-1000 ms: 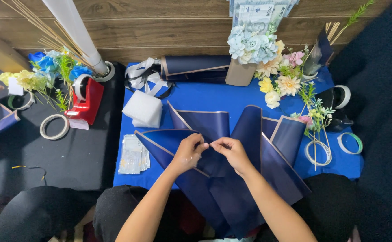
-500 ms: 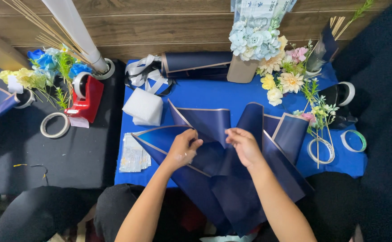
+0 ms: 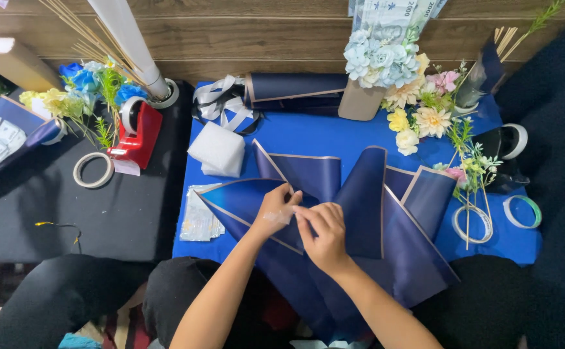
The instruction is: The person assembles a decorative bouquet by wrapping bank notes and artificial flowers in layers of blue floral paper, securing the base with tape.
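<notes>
The navy wrapping paper [image 3: 360, 213] with its pale edging lies folded in fanned layers across the blue table [image 3: 308, 136] and hangs over the near edge toward my lap. Both my hands meet over its left-centre folds. My left hand [image 3: 274, 212] and right hand [image 3: 321, 234] are drawn together, fingertips pinching a small strip of clear tape [image 3: 282, 214] between them, just above the paper. To the left of the paper sits a white foam pad [image 3: 216, 150], and nearer me a stack of banknotes [image 3: 198, 220]. Further left, on the black surface, stand a red tape dispenser [image 3: 137, 132] and a tape roll [image 3: 93, 169]. On my right lie artificial flowers [image 3: 424, 119] and more tape rolls [image 3: 473, 223].
</notes>
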